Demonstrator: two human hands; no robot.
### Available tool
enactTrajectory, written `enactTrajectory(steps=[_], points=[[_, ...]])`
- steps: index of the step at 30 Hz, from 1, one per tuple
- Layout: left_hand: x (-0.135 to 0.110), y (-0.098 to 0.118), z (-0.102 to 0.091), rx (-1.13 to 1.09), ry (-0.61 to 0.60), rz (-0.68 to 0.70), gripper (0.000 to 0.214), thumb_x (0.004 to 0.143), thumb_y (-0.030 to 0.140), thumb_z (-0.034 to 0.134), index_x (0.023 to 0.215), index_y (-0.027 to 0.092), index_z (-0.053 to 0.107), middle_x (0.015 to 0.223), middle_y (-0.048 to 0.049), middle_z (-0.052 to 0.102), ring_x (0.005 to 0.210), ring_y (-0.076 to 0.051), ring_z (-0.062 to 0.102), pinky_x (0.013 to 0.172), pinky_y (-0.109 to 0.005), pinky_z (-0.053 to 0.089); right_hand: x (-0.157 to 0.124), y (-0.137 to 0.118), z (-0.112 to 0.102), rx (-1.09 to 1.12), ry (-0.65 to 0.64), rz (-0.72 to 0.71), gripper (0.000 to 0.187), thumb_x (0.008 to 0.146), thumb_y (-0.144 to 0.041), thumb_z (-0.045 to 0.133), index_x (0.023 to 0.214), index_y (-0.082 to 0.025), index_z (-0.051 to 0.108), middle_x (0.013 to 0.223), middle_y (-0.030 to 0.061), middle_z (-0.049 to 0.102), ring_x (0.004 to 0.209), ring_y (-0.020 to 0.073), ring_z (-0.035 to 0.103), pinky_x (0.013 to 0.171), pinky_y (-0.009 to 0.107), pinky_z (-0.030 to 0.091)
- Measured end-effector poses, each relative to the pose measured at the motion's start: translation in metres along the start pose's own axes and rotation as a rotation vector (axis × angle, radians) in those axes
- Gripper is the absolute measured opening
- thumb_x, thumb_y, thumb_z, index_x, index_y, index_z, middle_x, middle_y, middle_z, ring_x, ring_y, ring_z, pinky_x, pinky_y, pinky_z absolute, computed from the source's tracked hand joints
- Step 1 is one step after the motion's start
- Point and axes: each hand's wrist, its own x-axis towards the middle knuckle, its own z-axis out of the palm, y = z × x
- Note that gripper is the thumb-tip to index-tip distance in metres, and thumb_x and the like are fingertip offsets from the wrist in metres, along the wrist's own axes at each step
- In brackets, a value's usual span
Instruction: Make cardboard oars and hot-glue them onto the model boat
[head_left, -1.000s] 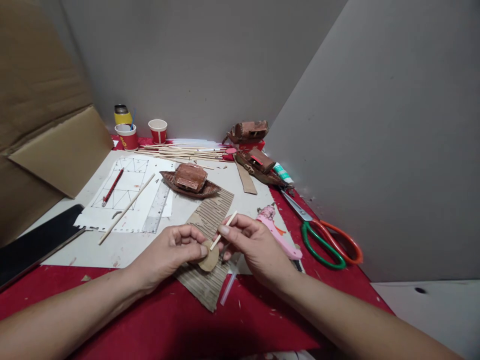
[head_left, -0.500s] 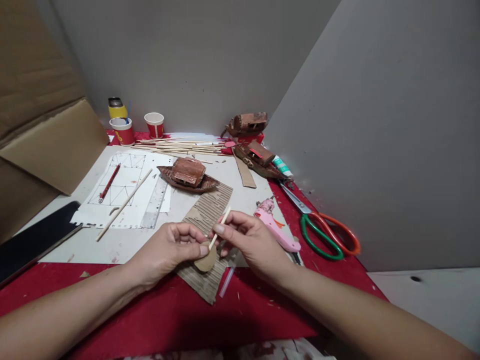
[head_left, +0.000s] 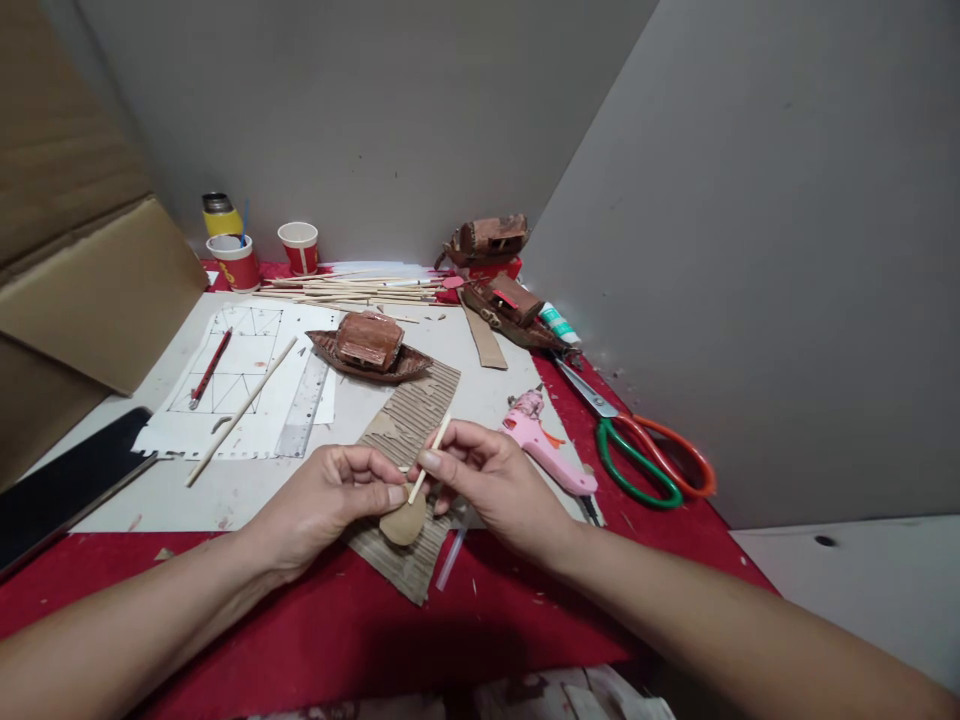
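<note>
Between thumb and fingers my left hand point(head_left: 334, 500) pinches a small round piece of cardboard point(head_left: 403, 524). My right hand point(head_left: 480, 480) grips a short pale wooden stick point(head_left: 433, 452), tilted, its lower end at the upper edge of the cardboard piece. Whether the stick's tip touches the piece, I cannot make out. Under both hands lies a strip of corrugated cardboard point(head_left: 412, 400), ridges up. A brown model boat point(head_left: 369, 348) with a cabin rests at the strip's far end. The curled fingertips of both hands are partly hidden.
Right of my hands lie a pink glue gun point(head_left: 547, 455) and large scissors point(head_left: 637, 460). Leftward are a ruler point(head_left: 302, 405), a loose stick point(head_left: 240, 412), a pencil point(head_left: 211, 368) and a dark flat device point(head_left: 67, 485). Wooden sticks point(head_left: 360, 290), paper cups point(head_left: 298, 248) and more boats point(head_left: 491, 240) stand behind.
The view has shifted slightly. Both hands keep their hold, and the round cardboard piece now shows more of its face, with the stick's lower end nearer its upper edge.
</note>
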Motion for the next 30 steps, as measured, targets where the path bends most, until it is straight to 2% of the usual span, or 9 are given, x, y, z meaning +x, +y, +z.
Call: enactTrajectory(steps=[4, 12, 17, 24, 30], points=[[0.0, -0.001, 0.0, 0.017, 0.013, -0.019, 0.017, 0.067, 0.023, 0.079, 0.073, 0.013, 0.067, 0.068, -0.0009, 0.069, 0.062, -0.01, 0.057, 0.064, -0.022, 0.042, 0.0, 0.003, 0.001, 0.012, 0.002, -0.01, 0.027, 0.074, -0.039, 0.075, 0.074, -0.017, 0.06, 0.061, -0.0047, 0.061, 0.051, 0.0071, 0.054, 0.048, 0.017, 0.048], [-0.003, 0.005, 0.003, 0.04, 0.016, 0.03, 0.017, 0.071, 0.026, 0.074, 0.076, 0.013, 0.064, 0.071, -0.002, 0.066, 0.065, -0.011, 0.054, 0.065, -0.023, 0.039, 0.0, 0.007, 0.002, 0.016, 0.039, -0.019, 0.026, 0.078, -0.042, 0.071, 0.08, -0.019, 0.06, 0.062, -0.0029, 0.062, 0.054, 0.0097, 0.058, 0.048, 0.018, 0.049], [-0.002, 0.003, 0.004, 0.059, 0.009, 0.015, 0.024, 0.067, 0.025, 0.078, 0.077, 0.015, 0.059, 0.066, 0.0011, 0.061, 0.061, -0.01, 0.051, 0.062, -0.022, 0.037, 0.001, 0.007, 0.004, -0.008, 0.059, -0.045, 0.026, 0.073, -0.04, 0.076, 0.077, -0.019, 0.06, 0.06, -0.0043, 0.059, 0.051, 0.0093, 0.054, 0.048, 0.019, 0.049], [0.0, -0.007, 0.006, 0.177, 0.052, 0.091, 0.025, 0.069, 0.028, 0.076, 0.074, 0.016, 0.056, 0.062, 0.0029, 0.057, 0.056, -0.009, 0.049, 0.055, -0.021, 0.036, -0.001, 0.006, 0.005, -0.059, 0.029, -0.053, 0.028, 0.074, -0.044, 0.074, 0.074, -0.019, 0.061, 0.061, -0.0047, 0.053, 0.053, 0.0096, 0.049, 0.049, 0.021, 0.044], [-0.003, -0.005, 0.009, 0.264, 0.096, 0.181, 0.018, 0.07, 0.021, 0.073, 0.078, 0.016, 0.057, 0.065, 0.0041, 0.053, 0.061, -0.009, 0.048, 0.059, -0.021, 0.04, -0.002, 0.003, 0.005, -0.128, 0.012, -0.116, 0.026, 0.079, -0.04, 0.07, 0.071, -0.018, 0.06, 0.061, -0.0042, 0.054, 0.054, 0.0093, 0.046, 0.052, 0.022, 0.039]])
